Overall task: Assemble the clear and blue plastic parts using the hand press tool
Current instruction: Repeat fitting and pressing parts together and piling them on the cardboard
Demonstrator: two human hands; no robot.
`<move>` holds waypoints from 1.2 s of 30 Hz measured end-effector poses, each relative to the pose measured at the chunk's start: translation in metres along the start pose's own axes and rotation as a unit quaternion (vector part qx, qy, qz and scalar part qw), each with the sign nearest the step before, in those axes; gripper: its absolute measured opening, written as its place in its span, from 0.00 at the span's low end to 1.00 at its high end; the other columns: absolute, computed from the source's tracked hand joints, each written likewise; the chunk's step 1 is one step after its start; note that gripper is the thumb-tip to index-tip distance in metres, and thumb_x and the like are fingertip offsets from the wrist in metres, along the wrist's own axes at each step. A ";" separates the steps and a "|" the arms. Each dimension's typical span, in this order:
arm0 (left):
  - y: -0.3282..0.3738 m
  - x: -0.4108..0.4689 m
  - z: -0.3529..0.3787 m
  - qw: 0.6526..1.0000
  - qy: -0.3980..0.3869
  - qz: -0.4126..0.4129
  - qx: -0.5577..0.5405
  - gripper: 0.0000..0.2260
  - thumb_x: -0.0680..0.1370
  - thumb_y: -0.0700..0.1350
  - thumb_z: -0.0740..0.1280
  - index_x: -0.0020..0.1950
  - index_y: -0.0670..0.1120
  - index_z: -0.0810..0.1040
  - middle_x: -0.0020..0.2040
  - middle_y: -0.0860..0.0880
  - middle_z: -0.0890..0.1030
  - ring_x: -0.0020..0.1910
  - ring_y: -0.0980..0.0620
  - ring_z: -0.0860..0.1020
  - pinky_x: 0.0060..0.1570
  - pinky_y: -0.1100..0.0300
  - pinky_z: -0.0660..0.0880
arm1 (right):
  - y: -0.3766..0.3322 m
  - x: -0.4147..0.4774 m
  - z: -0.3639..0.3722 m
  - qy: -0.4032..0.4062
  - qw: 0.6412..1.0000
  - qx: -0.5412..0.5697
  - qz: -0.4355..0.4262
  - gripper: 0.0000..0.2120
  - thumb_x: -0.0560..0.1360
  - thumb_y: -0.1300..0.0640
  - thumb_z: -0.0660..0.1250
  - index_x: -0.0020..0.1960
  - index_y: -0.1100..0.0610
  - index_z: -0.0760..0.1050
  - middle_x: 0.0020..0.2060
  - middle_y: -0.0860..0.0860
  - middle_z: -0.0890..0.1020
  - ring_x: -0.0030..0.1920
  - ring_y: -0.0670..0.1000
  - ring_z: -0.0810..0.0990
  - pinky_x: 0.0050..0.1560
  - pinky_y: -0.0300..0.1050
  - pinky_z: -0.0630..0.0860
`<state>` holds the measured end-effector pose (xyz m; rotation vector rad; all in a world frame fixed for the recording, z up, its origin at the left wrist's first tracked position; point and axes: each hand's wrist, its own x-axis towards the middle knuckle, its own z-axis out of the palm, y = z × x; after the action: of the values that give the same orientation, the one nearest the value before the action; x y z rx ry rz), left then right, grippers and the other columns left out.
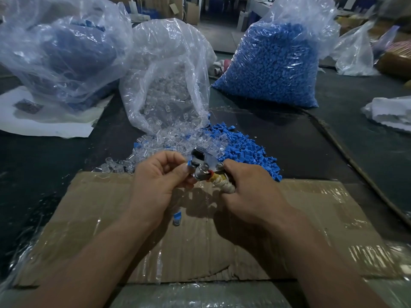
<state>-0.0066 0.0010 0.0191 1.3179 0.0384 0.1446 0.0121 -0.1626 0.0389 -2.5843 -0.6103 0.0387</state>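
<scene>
The right hand (246, 196) is gripping the tape-wrapped handle of the hand press tool (205, 165), fingers curled round it. The left hand (155, 181) is pinching a small blue part (189, 164) between thumb and fingertips and holding it at the tool's metal head, above the cardboard sheet (111, 218). Whether a clear piece is already sitting in the head is too hidden to tell. The step looks like seating the parts before the squeeze. Doing it well is probably calling for the blue part going in straight, the left fingertips clearing the head first, and the right hand squeezing evenly. Loose clear parts (155, 143) and loose blue parts (246, 150) are lying in piles on the dark surface (311, 141) just beyond the cardboard. One joined piece (177, 218) is lying on the cardboard below the hands.
</scene>
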 end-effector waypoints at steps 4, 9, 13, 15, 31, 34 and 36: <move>-0.001 -0.001 -0.002 1.000 0.003 0.003 0.016 0.04 0.65 0.39 0.67 0.39 0.41 0.76 0.30 0.47 0.80 0.28 0.54 0.78 0.30 0.65 0.77 | 0.001 0.001 0.002 0.004 1.000 -0.007 0.001 0.13 0.70 0.51 0.67 0.35 0.47 0.63 0.32 0.42 0.72 0.34 0.41 0.70 0.39 0.41 0.68; 0.001 -0.001 -0.002 1.000 0.007 -0.005 0.018 0.03 0.66 0.38 0.67 0.39 0.41 0.77 0.31 0.46 0.81 0.29 0.53 0.79 0.30 0.65 0.77 | 0.002 -0.001 0.005 0.019 1.000 -0.023 -0.010 0.15 0.70 0.49 0.67 0.35 0.45 0.60 0.32 0.40 0.69 0.34 0.39 0.67 0.37 0.36 0.64; 0.006 0.003 -0.007 0.998 0.014 -0.001 0.056 0.02 0.69 0.35 0.67 0.40 0.40 0.77 0.31 0.47 0.81 0.28 0.55 0.79 0.30 0.65 0.77 | 0.007 0.000 0.003 0.035 0.999 -0.037 -0.007 0.10 0.69 0.50 0.67 0.41 0.45 0.65 0.34 0.40 0.68 0.36 0.41 0.66 0.37 0.37 0.64; 0.011 0.006 -0.012 0.996 0.011 -0.015 0.084 0.04 0.69 0.33 0.68 0.37 0.41 0.78 0.29 0.48 0.81 0.27 0.56 0.78 0.28 0.66 0.76 | 0.013 0.001 0.000 0.043 0.998 -0.052 0.007 0.09 0.68 0.50 0.68 0.44 0.49 0.69 0.36 0.41 0.69 0.38 0.43 0.67 0.38 0.39 0.65; 0.013 0.015 -0.029 0.959 -0.045 -0.036 0.279 0.07 0.70 0.39 0.71 0.33 0.47 0.81 0.27 0.50 0.80 0.23 0.58 0.75 0.24 0.69 0.71 | 0.018 0.000 -0.009 -0.039 0.997 -0.066 0.030 0.23 0.63 0.40 0.72 0.53 0.49 0.73 0.43 0.44 0.70 0.43 0.45 0.69 0.42 0.42 0.66; 0.008 0.018 -0.029 0.922 0.086 0.074 0.371 0.10 0.71 0.38 0.71 0.37 0.54 0.79 0.29 0.53 0.78 0.25 0.58 0.74 0.26 0.65 0.70 | 0.013 -0.001 -0.005 -0.052 0.997 -0.056 0.022 0.25 0.62 0.39 0.73 0.55 0.47 0.72 0.41 0.40 0.68 0.43 0.43 0.68 0.41 0.42 0.65; 0.003 0.016 -0.026 0.896 0.076 0.101 0.425 0.10 0.71 0.39 0.71 0.41 0.55 0.78 0.33 0.56 0.77 0.30 0.60 0.73 0.31 0.67 0.67 | 0.010 -0.002 -0.002 -0.063 0.996 -0.059 0.013 0.26 0.61 0.37 0.73 0.55 0.47 0.71 0.41 0.41 0.68 0.44 0.44 0.68 0.43 0.42 0.66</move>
<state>0.0057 0.0291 0.0167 2.1865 0.1054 0.4450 0.0143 -0.1719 0.0358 -2.7190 -0.6426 0.1816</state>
